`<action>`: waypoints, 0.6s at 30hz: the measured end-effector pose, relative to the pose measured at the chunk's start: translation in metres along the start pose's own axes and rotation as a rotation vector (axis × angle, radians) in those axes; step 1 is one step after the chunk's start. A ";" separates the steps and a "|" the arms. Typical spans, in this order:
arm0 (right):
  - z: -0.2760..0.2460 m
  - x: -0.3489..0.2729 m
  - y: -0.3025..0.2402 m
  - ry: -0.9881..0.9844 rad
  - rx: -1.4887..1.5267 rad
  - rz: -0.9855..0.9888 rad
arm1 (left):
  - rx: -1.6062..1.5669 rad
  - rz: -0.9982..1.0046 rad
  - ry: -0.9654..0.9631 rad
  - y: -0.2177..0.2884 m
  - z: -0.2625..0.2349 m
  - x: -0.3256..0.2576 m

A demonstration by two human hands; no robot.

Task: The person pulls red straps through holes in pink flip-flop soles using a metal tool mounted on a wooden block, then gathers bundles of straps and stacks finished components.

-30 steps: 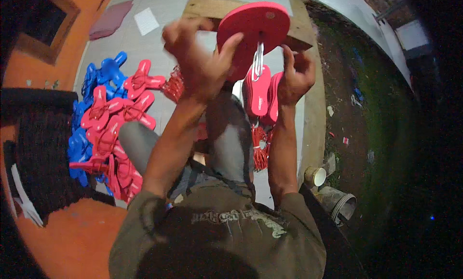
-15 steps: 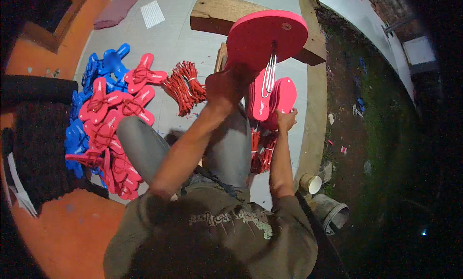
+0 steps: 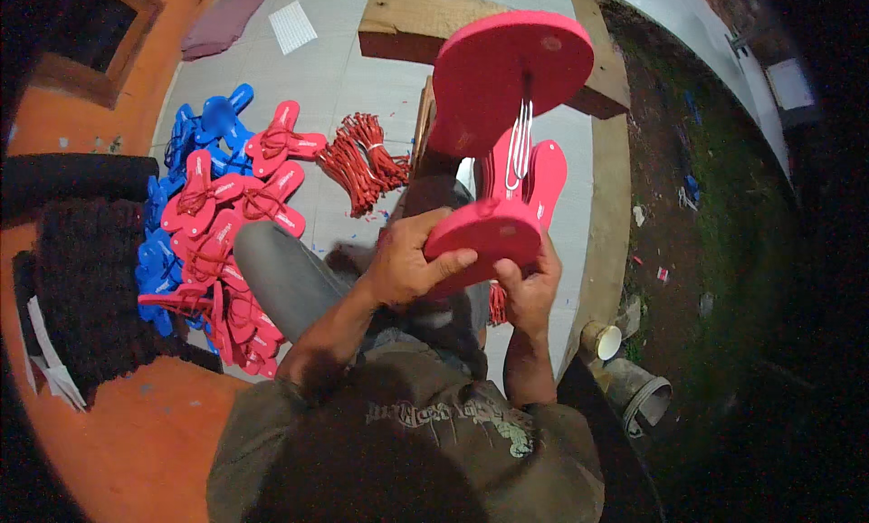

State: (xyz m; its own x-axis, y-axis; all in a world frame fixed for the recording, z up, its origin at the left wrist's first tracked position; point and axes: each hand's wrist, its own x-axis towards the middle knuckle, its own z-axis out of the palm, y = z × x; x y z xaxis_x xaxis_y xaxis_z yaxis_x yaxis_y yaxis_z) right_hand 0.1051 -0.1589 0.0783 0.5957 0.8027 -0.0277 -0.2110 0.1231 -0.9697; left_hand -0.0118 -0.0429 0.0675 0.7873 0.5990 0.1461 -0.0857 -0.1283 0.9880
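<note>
A pink flip-flop sole (image 3: 493,233) is held in front of my body, its near end pinched by both hands. My left hand (image 3: 405,259) closes on its left side, thumb on the upper face. My right hand (image 3: 534,286) grips the right side, thumb likewise on top. Just beyond is a larger-looking pink sole (image 3: 507,75), out of my hands, with looped metal wire prongs (image 3: 520,147) by its underside; what supports it is hidden. Behind the prongs lie stacked pink soles (image 3: 549,175), partly covered.
Pink flip-flops with red straps (image 3: 213,238) pile at left beside blue ones (image 3: 240,98). Bundled red straps (image 3: 362,161) lie on the tiled floor (image 3: 335,71). A thick wooden beam (image 3: 398,21) crosses at the back. A pale cup (image 3: 602,340) stands at right.
My right hand has come from the sole stack toward me, bringing a pink sole. My left hand has left the larger-looking sole and moved down onto the same held sole.
</note>
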 end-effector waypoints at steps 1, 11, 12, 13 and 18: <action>0.000 0.006 -0.009 -0.069 -0.060 -0.104 | 0.033 0.075 -0.048 0.005 -0.003 0.005; 0.000 0.055 -0.065 -0.475 -0.371 -0.738 | 0.335 0.727 -0.044 0.059 -0.028 0.041; 0.003 0.055 -0.067 -0.424 -0.378 -0.778 | 0.325 0.735 -0.013 0.060 -0.024 0.040; 0.002 0.057 -0.065 -0.403 -0.359 -0.799 | 0.315 0.742 0.019 0.060 -0.023 0.040; 0.005 0.064 -0.056 -0.288 -0.292 -0.879 | 0.328 0.785 0.041 0.061 -0.024 0.056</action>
State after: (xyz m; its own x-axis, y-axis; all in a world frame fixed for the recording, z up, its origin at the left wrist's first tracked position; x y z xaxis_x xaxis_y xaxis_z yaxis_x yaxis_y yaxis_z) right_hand 0.1507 -0.1118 0.1325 0.2285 0.6100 0.7588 0.4428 0.6290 -0.6390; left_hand 0.0125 0.0019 0.1375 0.5500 0.2684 0.7908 -0.4114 -0.7370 0.5363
